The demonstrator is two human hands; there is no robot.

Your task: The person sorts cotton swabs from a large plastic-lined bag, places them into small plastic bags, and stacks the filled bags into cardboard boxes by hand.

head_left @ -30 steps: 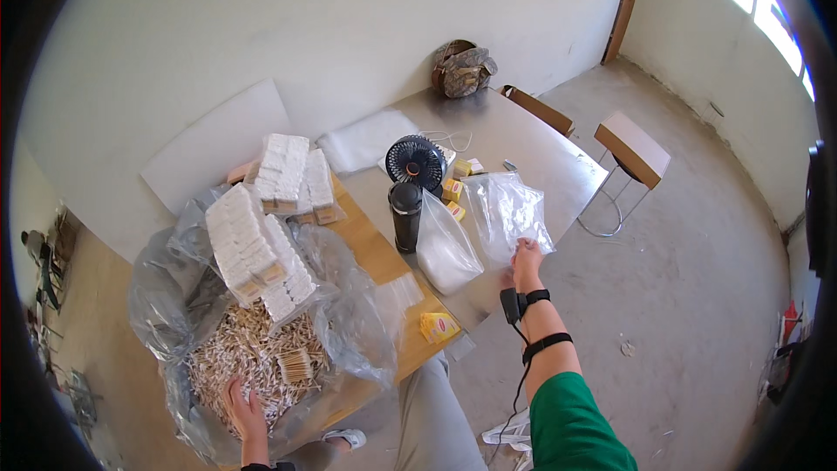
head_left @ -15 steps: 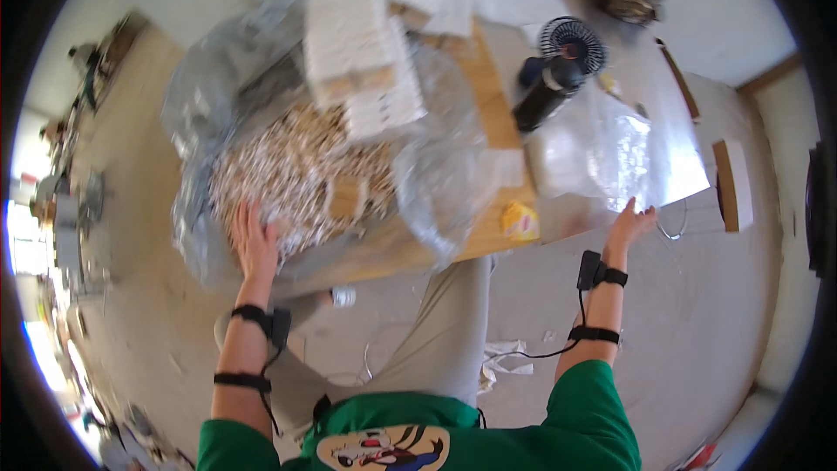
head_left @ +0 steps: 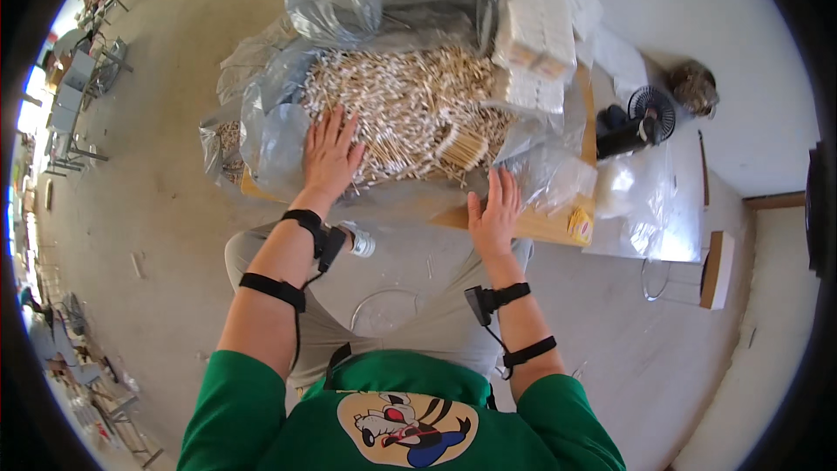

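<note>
A big heap of cotton swabs (head_left: 401, 96) with pale wooden sticks and white tips lies in an opened clear plastic bag (head_left: 279, 139) on the table. Flat on the left front part of the heap rests my left hand (head_left: 331, 155), fingers stretched and holding nothing. My right hand (head_left: 497, 214) is at the heap's right front edge, by the plastic, its fingers extended and thumb apart. Just beyond it a neat bundle of swabs (head_left: 462, 147) lies aligned on top of the loose ones.
White packs (head_left: 536, 26) are stacked at the heap's right. A black fan (head_left: 651, 112), a dark bottle (head_left: 621, 139) and clear plastic bags (head_left: 623, 187) stand or lie farther right. A yellow packet (head_left: 580, 225) sits near the wooden table's (head_left: 545, 225) front edge. People work at the far left.
My right hand has come left from the plastic bags to the front of the swab heap. My left hand remains on the heap. The whole view has turned leftward.
</note>
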